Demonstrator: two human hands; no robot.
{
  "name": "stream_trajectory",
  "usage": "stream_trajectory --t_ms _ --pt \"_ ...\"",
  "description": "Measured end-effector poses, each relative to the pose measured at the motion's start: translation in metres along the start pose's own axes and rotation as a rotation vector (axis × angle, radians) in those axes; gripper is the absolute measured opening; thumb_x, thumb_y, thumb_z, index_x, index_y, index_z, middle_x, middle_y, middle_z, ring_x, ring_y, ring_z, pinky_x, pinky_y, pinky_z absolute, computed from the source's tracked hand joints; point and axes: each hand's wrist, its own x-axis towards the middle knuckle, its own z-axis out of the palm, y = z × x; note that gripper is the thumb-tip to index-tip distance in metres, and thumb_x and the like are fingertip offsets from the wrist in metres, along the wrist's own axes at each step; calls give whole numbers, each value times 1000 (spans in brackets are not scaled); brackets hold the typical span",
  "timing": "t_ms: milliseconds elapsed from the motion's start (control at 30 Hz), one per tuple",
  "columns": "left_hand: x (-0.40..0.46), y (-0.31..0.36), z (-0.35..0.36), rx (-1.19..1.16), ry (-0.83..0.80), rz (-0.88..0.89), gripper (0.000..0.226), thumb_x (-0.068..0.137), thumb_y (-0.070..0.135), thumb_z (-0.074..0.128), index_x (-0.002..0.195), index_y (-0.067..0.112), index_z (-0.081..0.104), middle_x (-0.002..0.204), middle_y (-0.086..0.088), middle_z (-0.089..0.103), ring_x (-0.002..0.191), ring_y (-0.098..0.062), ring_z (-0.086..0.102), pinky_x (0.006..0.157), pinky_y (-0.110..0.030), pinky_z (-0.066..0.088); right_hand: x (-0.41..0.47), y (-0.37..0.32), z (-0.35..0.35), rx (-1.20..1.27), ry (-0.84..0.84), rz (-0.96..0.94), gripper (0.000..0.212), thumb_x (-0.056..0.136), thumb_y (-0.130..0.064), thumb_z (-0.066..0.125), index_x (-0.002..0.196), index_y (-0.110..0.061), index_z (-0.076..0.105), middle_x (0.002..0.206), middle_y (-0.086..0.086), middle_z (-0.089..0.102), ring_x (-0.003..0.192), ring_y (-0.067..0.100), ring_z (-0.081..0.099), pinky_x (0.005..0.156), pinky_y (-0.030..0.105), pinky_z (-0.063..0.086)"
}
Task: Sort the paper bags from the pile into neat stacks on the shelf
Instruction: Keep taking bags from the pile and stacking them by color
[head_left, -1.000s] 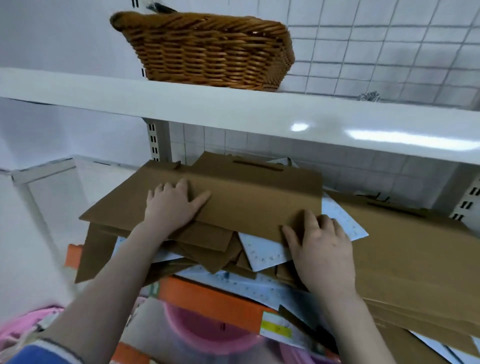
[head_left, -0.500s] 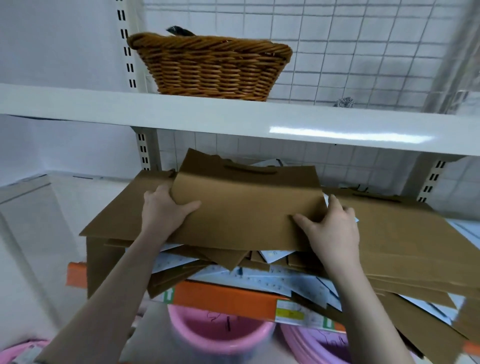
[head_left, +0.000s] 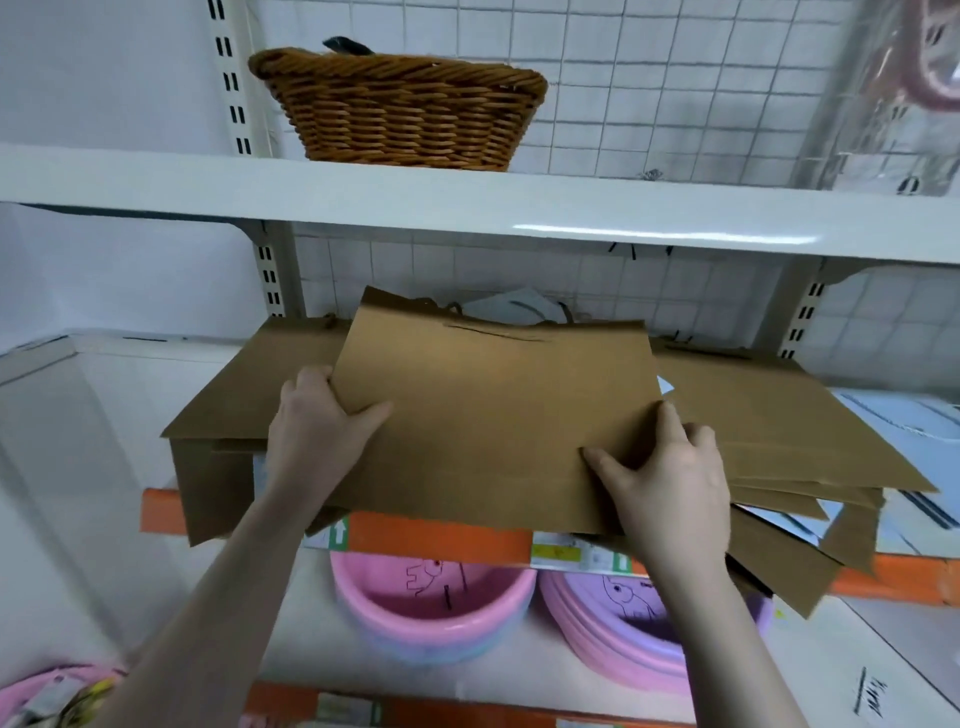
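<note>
Wicker basket (head_left: 400, 111) sits above the hands, pink basins (head_left: 434, 597) below; left hand (head_left: 319, 423) and right hand (head_left: 670, 478) each grip the top brown paper bag (head_left: 493, 415) by its side edges.

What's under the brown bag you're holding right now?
Under the brown bag, gripped by the left hand and right hand, more brown bags show at its sides. Whatever lies directly beneath is covered.

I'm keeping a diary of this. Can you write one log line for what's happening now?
left hand: grips top brown paper bag | right hand: grips same bag | bag: over pile | stage: sorting
</note>
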Motion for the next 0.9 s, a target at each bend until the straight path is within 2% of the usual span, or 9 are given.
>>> stream_trajectory --t_ms 133,300,433,633,733,900 --pt "-27 25 7 77 -36 86 74 77 41 71 138 13 39 127 -18 45 113 -34 48 90 -42 40 -9 26 -25 20 29 -7 81 75 -44 72 141 -13 36 117 13 46 116 32 43 91 36 37" --pt "-73 71 28 72 5 119 78 77 43 71 140 14 36 128 -19 40 114 -39 47 90 -44 40 -9 76 -69 6 63 -19 83 77 -45 70 144 -12 33 118 14 46 116 33 43 94 36 35" --pt "-125 120 68 21 12 148 79 75 41 72 141 14 36 127 -19 40 115 -40 47 93 -45 39 -6 140 -113 -101 94 -1 73 83 -44 63 139 -4 38 117 17 48 112 35 43 92 38 32" --pt "-230 208 155 24 -83 160 79 77 44 70 142 17 34 125 -19 39 116 -41 45 93 -46 39 -10 265 -201 -301 101 91 58 87 -41 57 125 0 46 118 20 50 109 36 43 90 39 30" --pt "-278 254 197 21 -120 177 78 77 41 71 142 16 34 126 -20 39 118 -40 43 95 -47 38 -5 323 -241 -395 84 120 57 89 -42 52 127 -1 44 123 18 48 108 34 42 91 36 27" --pt "-327 317 249 5 -195 166 77 78 38 70 142 15 35 126 -21 40 121 -38 41 99 -42 34 5 401 -290 -425 69 189 49 92 -43 47 124 -5 45 125 17 46 112 33 40 93 37 30"
